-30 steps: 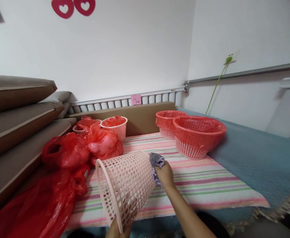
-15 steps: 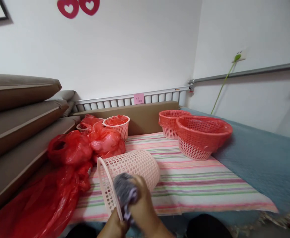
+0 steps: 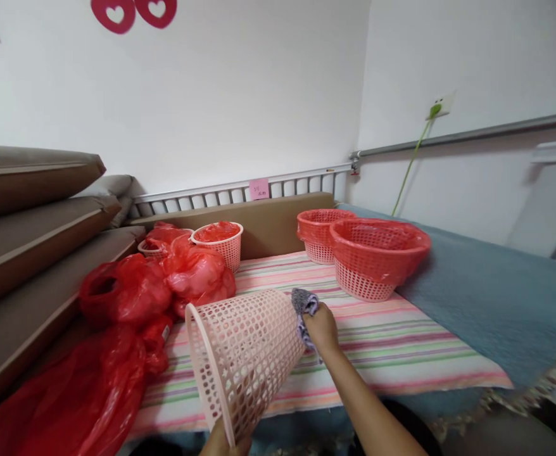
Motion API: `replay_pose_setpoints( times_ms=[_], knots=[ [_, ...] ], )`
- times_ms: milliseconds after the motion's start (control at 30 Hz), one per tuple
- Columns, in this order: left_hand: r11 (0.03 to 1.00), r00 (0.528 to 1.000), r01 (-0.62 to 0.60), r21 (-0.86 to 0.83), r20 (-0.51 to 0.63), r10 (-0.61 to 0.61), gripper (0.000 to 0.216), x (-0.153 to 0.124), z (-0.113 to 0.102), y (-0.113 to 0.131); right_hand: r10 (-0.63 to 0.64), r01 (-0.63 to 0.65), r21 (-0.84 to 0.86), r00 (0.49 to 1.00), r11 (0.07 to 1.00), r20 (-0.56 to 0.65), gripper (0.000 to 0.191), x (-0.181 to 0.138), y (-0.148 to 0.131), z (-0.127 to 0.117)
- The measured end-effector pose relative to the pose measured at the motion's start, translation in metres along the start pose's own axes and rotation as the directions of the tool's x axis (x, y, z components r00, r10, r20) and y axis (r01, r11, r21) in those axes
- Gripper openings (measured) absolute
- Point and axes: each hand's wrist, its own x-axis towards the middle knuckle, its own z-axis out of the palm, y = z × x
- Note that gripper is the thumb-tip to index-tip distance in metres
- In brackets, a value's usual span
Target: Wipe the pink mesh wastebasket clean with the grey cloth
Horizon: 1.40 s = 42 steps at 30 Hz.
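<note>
A pale pink perforated basket (image 3: 242,354) lies tilted on its side over the striped cloth (image 3: 377,345), its open rim facing me. My left hand (image 3: 223,443) grips the rim at the bottom edge of the view; only part of it shows. My right hand (image 3: 322,329) is closed on a grey-purple rag (image 3: 304,307) and presses it against the basket's base end.
Red plastic bags (image 3: 130,297) pile up at the left beside stacked brown cushions (image 3: 26,215). A bag-lined pink basket (image 3: 218,244) stands behind them. Two red-lined baskets (image 3: 375,256) sit at the right, next to a blue blanket (image 3: 496,297).
My right hand with the rag has moved from the basket's rim, close to me, back out to the basket's far base end. The view has shifted slightly.
</note>
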Motion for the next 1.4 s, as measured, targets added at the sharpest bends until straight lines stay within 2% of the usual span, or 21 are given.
replay_pose_setpoints(
  times_ms=[133,267,367,533,667,833,967,1067,1133,1267,1333,1400],
  knots=[
    [0.999,0.998,-0.027,0.022,-0.053,0.028,0.052,0.0,0.0,-0.003,-0.013,0.013,-0.01,1.0,1.0,-0.016,0.019,-0.012,0.004,0.0],
    [0.998,0.999,-0.042,0.039,-0.014,0.043,0.053,0.0,0.002,0.011,-0.114,0.115,0.021,0.993,0.993,-0.025,0.028,-0.027,-0.007,0.005],
    [0.999,0.999,-0.035,0.03,-0.002,0.036,0.054,0.002,0.004,0.02,-0.162,0.163,0.035,0.986,0.986,-0.042,0.028,-0.029,-0.009,0.006],
    [0.998,0.998,-0.061,0.006,0.03,0.061,0.056,0.002,0.006,0.025,-0.123,0.124,0.089,0.992,0.988,-0.015,0.026,-0.032,-0.015,0.005],
    [0.997,0.998,-0.06,0.048,-0.017,0.061,0.052,0.004,0.008,0.022,-0.223,0.207,0.205,0.973,0.956,0.058,0.029,-0.061,-0.053,0.006],
    [1.0,0.995,-0.021,-0.01,-0.098,0.02,0.055,0.005,0.003,0.0,-0.404,0.311,0.423,0.902,0.851,0.149,0.045,-0.126,-0.116,-0.002],
    [1.0,0.985,0.0,-0.013,-0.173,-0.003,0.046,0.003,0.0,-0.01,-0.488,0.334,0.535,0.856,0.776,0.172,0.055,-0.15,-0.135,-0.008],
    [0.999,0.988,-0.019,-0.035,-0.153,0.013,0.056,0.004,0.002,-0.007,-0.484,0.325,0.536,0.855,0.779,0.186,0.053,-0.143,-0.131,-0.006],
    [0.995,0.993,-0.075,-0.062,-0.092,0.069,0.066,0.005,0.005,-0.002,-0.469,0.331,0.498,0.864,0.802,0.182,0.049,-0.13,-0.123,-0.002],
    [0.985,0.986,-0.16,0.059,0.05,0.157,0.054,0.001,0.005,0.009,-0.364,0.302,0.324,0.919,0.897,0.15,0.04,-0.088,-0.093,0.007],
    [0.98,0.989,-0.143,0.136,0.06,0.136,0.05,-0.003,0.003,0.009,-0.299,0.267,0.216,0.946,0.939,0.128,0.034,-0.065,-0.074,0.011],
    [0.983,0.993,-0.114,0.143,0.034,0.11,0.052,-0.007,0.001,0.005,-0.253,0.238,0.133,0.961,0.962,0.112,0.029,-0.046,-0.057,0.012]
  ],
)
